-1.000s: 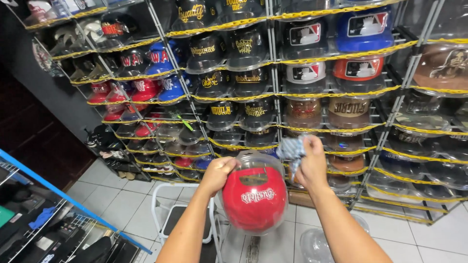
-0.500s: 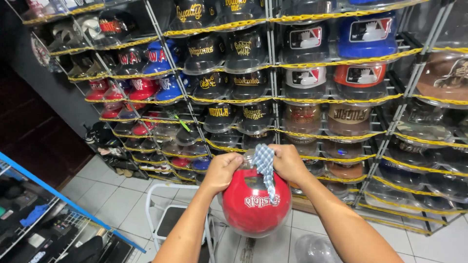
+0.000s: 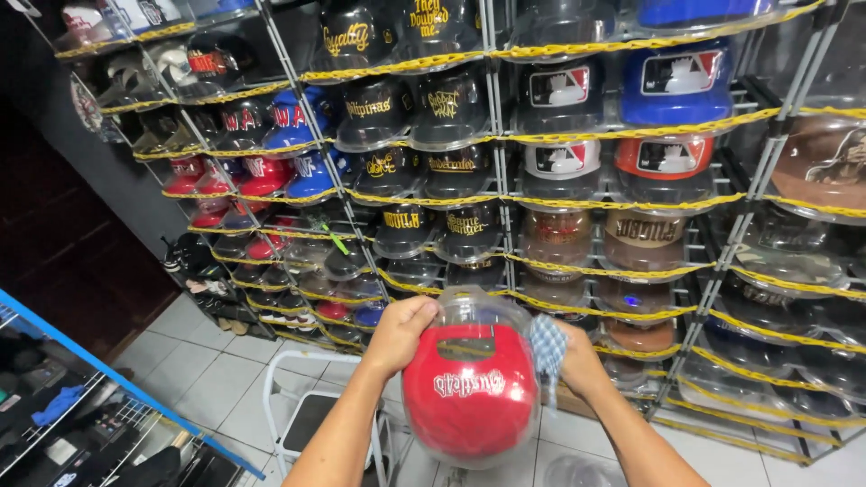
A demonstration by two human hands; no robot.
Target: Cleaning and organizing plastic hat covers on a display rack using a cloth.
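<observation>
Gripping the cap case point(image 3: 469, 388) with my left hand point(image 3: 401, 334), fingers curled over its top edge. My right hand point(image 3: 577, 361) — closed on the cloth point(image 3: 547, 347) — has slid from the case's top to its right side, so wiping goes on; shelves point(image 3: 505, 180) behind.

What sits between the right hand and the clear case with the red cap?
In the head view, a checked blue-and-white cloth lies between the right hand and the clear case holding the red cap. The left hand grips the case directly.
</observation>
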